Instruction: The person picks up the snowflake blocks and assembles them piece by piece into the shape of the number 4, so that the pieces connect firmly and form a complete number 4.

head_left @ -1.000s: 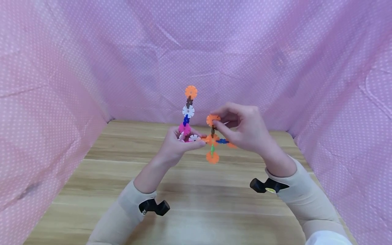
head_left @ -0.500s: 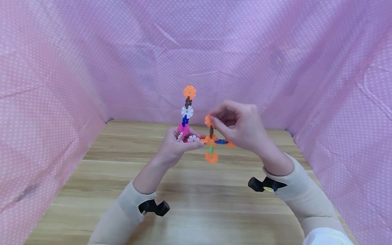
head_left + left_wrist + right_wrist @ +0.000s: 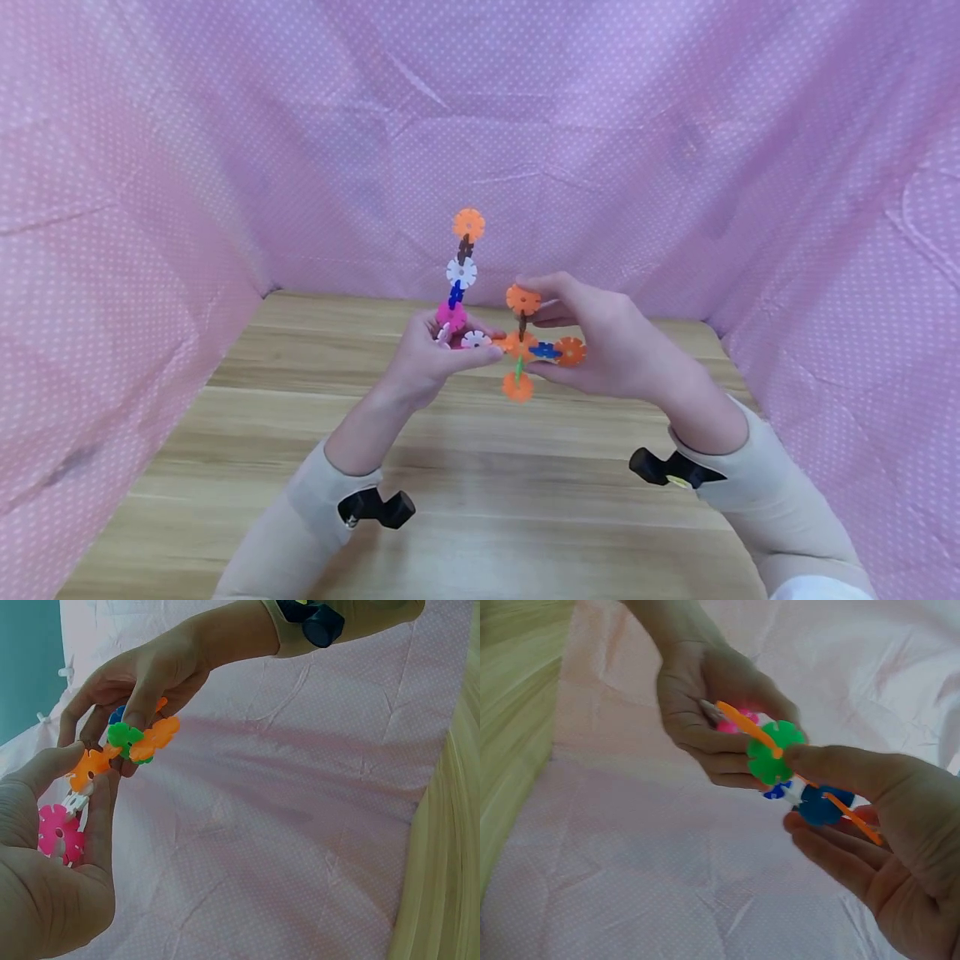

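My left hand (image 3: 423, 358) grips a toy built from interlocking plastic snowflake discs, held above the table. A pink disc (image 3: 452, 317) sits by its palm, and a column with a white disc (image 3: 461, 272) rises to an orange disc (image 3: 468, 225) on top. Thumb and fingers pinch near the orange hub (image 3: 519, 344), from which short arms branch. My right hand (image 3: 615, 333) curves round this branching end. Its thumb touches the green disc (image 3: 776, 752) below the hub; its index fingertip is at the upper orange disc (image 3: 522, 299). The right-hand orange disc (image 3: 570, 352) lies before its palm.
A wood-grain table (image 3: 480, 500) lies below the hands. Pink dotted cloth (image 3: 480, 150) stands behind and along both sides. Each sleeved forearm carries a black wrist camera, the left one (image 3: 375, 507) and the right one (image 3: 675, 468).
My right hand has let go of its pinch on the upper orange disc and spread lower. Its thumb has dropped to the green disc, uncovering the right-hand orange disc. The left hand keeps its grip.
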`<state>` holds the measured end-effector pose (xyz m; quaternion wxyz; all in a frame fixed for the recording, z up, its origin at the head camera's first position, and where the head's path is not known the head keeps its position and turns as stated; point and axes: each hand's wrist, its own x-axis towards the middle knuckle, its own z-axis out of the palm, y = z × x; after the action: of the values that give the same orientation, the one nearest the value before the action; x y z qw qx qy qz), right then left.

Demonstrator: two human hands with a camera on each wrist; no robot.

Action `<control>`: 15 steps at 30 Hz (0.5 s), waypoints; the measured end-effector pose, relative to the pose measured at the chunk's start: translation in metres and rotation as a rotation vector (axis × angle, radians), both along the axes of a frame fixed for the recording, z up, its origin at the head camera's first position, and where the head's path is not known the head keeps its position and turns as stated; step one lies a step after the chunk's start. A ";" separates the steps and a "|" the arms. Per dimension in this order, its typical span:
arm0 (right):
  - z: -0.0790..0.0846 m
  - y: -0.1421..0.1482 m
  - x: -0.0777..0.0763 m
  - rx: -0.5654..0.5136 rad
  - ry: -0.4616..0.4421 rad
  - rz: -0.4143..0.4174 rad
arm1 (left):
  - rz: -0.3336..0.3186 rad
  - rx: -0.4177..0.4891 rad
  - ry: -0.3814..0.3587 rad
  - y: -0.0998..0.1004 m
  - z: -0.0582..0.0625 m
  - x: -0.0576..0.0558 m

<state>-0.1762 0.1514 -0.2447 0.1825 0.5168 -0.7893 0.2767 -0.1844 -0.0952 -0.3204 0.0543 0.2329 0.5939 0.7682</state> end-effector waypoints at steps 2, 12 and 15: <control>-0.004 -0.001 -0.001 -0.027 0.044 -0.013 | 0.001 -0.003 0.001 0.001 0.000 0.001; -0.011 0.004 -0.003 -0.084 0.080 -0.015 | 0.009 -0.024 -0.015 0.005 0.003 0.005; -0.012 0.006 -0.003 -0.084 0.080 -0.008 | 0.004 -0.037 -0.020 0.005 0.004 0.006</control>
<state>-0.1794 0.1576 -0.2563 0.2364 0.5163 -0.7712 0.2879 -0.1788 -0.0899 -0.3168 0.0628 0.2230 0.6080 0.7594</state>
